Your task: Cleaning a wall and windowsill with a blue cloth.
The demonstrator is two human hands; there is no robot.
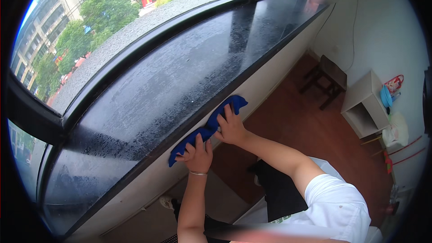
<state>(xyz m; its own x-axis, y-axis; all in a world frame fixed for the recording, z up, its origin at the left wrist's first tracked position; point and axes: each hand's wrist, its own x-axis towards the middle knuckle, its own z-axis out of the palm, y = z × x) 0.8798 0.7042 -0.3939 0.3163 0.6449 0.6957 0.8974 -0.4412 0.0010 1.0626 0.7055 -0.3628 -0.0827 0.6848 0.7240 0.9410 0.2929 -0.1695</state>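
Note:
A folded blue cloth (211,125) lies stretched along the front edge of a dark, polished stone windowsill (162,87), over the top of the white wall (135,197). My left hand (199,155), with a thin bracelet at the wrist, holds the cloth's lower left end. Farther along to the right, my right hand (233,127) grips the other end, fingers spread over the fabric. Wet-looking droplets and streaks mark the sill's surface. Parts of my fingertips are hidden in the cloth's folds.
Dark window frames (148,37) border the sill's far side. On the reddish floor (287,118) stand a dark wooden stool (329,74) and a pale open cabinet (362,108). A blue basin (385,96) and a white plastic bag (396,130) are near the cabinet.

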